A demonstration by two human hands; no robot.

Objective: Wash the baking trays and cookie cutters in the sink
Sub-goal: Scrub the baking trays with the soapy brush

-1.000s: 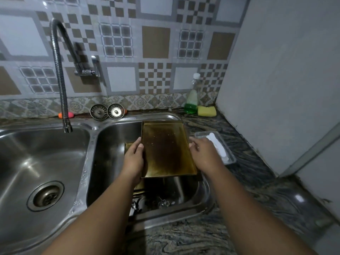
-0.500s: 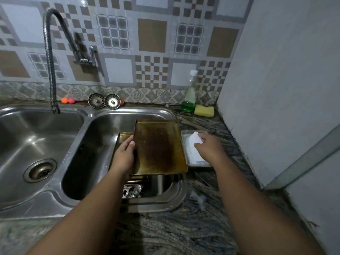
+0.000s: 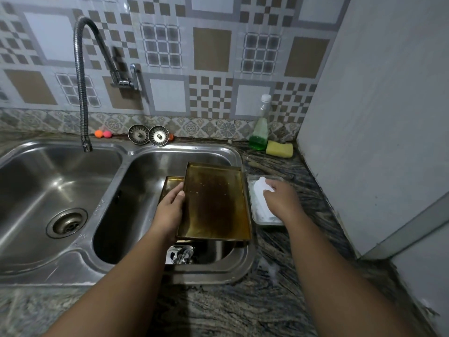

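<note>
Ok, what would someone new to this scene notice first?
The brown-stained baking tray, gripped by the left hand at its edge above the right sink basin. Next, the right hand reaching into a clear dish holding a white object on the counter beside the sink.

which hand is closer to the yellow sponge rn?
Right. The right hand is over the clear dish just in front of the yellow sponge; the left hand grips the baking tray over the sink, farther left.

Centre frame, the baking tray [image 3: 216, 203] is tarnished golden brown. The wall tiles [image 3: 211, 49] above mix grey, white and tan checks. The tabletop [image 3: 243, 307] is dark streaked stone. Upper right: yellow sponge [image 3: 279, 149], bottle [image 3: 258, 139] of green liquid.
</note>
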